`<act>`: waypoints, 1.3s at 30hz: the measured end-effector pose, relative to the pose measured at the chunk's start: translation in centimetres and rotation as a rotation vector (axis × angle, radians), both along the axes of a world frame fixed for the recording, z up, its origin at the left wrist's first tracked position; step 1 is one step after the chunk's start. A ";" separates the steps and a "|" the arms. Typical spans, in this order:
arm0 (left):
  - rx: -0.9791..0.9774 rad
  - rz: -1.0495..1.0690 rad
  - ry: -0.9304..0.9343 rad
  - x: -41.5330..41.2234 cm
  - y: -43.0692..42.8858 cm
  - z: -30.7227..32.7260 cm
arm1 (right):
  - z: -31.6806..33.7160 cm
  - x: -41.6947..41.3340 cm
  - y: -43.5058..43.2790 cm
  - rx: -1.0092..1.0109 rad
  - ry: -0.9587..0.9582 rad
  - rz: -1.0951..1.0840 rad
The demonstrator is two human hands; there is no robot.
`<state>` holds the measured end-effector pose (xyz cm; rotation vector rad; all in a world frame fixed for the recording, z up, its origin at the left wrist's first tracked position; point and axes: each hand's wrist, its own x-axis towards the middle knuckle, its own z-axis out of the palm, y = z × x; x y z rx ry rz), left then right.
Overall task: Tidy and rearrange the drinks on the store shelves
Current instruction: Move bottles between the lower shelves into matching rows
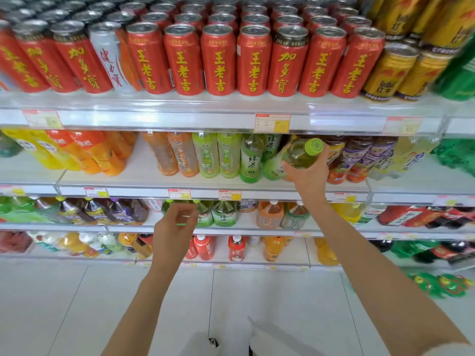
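Midway: right hand [307, 173] gripping green tea bottle [299, 155], tilting it beside green tea row [253, 158] on second shelf [144, 179]. Left hand [174, 227] empty, fingers loosely curled. Still mixing: red cans [218, 60] up top.

A green tea bottle [299, 154] with a lime-green cap and pale yellow-green liquid is tipped, cap pointing up and to the right, at the front of the second shelf [180, 179]. It sits just right of two upright green tea bottles [252, 159]. Further left on that shelf stand two light-green bottles [217, 155], two orange-labelled bottles [171, 154] and orange juice bottles [97, 151].
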<state>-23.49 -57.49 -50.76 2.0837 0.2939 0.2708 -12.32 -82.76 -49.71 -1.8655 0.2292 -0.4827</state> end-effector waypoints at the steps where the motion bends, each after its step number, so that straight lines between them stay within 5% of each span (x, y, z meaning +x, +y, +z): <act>1: 0.001 0.009 0.014 -0.3 0.4 -0.3 | -0.3 0.6 0.1 -0.027 -0.005 0.007; 29: -0.138 0.026 -0.017 -2.2 1.8 -0.1 | -1.9 7.2 1.7 -0.680 0.252 -0.056; 39: -0.032 -0.118 -0.064 -1.0 0.2 0.7 | -1.7 6.0 1.2 -0.455 0.274 0.052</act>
